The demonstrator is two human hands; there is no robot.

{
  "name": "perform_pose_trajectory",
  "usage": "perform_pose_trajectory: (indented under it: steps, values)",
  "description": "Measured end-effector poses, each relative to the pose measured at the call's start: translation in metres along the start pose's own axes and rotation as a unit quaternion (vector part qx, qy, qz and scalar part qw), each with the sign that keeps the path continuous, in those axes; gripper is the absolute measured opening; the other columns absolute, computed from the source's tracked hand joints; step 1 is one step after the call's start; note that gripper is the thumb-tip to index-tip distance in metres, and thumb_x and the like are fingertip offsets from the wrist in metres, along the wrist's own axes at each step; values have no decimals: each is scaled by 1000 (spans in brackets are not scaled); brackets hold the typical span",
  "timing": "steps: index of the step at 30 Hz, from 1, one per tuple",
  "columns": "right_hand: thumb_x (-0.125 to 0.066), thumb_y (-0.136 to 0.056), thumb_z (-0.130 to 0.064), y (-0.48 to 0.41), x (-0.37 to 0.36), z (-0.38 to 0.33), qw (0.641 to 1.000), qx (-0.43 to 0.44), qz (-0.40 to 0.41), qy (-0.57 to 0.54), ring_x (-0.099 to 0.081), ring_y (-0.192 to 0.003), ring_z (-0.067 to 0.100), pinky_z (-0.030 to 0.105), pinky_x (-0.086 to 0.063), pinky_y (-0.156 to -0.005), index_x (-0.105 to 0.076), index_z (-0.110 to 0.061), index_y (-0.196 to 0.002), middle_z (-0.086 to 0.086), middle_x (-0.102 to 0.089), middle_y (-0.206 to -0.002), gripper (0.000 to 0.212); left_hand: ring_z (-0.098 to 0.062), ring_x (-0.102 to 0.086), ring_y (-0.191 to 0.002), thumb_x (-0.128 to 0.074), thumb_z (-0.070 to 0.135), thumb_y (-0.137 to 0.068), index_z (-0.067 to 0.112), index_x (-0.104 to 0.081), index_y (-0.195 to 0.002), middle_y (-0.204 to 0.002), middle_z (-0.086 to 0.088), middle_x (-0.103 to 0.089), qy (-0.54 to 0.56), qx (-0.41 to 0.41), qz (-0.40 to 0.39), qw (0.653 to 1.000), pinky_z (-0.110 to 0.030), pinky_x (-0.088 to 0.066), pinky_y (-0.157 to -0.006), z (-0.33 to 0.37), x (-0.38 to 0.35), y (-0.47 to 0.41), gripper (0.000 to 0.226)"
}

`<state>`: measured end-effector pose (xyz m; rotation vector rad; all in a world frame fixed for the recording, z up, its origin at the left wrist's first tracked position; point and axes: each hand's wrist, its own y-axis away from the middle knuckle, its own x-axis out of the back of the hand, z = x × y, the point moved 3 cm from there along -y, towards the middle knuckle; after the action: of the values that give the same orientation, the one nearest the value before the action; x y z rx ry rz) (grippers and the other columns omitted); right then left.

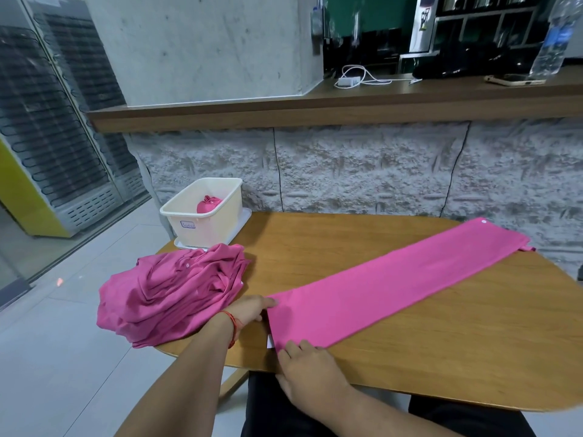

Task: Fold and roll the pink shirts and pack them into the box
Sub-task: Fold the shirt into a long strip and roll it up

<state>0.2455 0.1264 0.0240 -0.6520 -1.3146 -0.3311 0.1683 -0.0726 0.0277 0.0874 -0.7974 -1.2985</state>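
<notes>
A pink shirt (394, 285), folded into a long narrow strip, lies diagonally across the wooden table (441, 351), its collar end at the far right. My left hand (249, 310) pinches the near end's far corner. My right hand (303, 364) pinches the near end's front corner. A heap of crumpled pink shirts (170, 294) lies at the table's left edge. Behind the heap stands a cream plastic box (205, 212) on its lid, with one rolled pink shirt (208, 205) inside.
A stone-faced wall with a wooden counter (347, 99) rises right behind the table. On the counter are a charger with cable (350, 78), a phone (514, 79) and a water bottle (552, 36). Tiled floor lies to the left.
</notes>
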Motion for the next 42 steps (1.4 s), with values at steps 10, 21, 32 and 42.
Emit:
perform_pose_trajectory:
  steps: [10, 21, 32, 42]
  values:
    - [-84, -49, -72, -13, 5, 10, 996, -22, -23, -85, -60, -62, 4, 18, -45, -43, -68, -35, -79, -17, -60, -71, 49, -18, -60, -86, -77, 17, -86, 15, -62, -111, -96, -2, -66, 45, -38, 11, 998, -31, -44, -77, -14, -5, -15, 30]
    - [-70, -63, -66, -23, 6, 25, 993, 14, -21, -115, -60, -68, 4, 18, -45, -41, -69, -38, -87, -19, -63, -79, 37, -11, -65, -78, -59, -8, -87, 26, -68, -95, -91, 12, -75, 112, -146, -5, 983, -25, -46, -66, -6, -10, -10, 37]
    - [-77, -71, -66, -27, 3, 24, 983, 117, -118, -78, -63, -81, 10, 22, -44, -43, -70, -41, -101, -13, -67, -101, 39, -2, -66, -102, -55, 8, -92, 22, -79, -97, -119, 7, -75, 79, -121, -116, 983, -28, -44, -87, -15, 10, -11, 28]
    - [-60, -89, -39, -35, 9, 43, 972, 63, -111, -199, -64, -89, 19, 34, -53, -59, -66, -25, -111, -5, -65, -101, 27, -24, -65, -124, -68, -6, -92, 20, -74, -118, -133, -2, -70, 105, -188, -157, 964, -36, -55, -102, -24, 9, -13, 37]
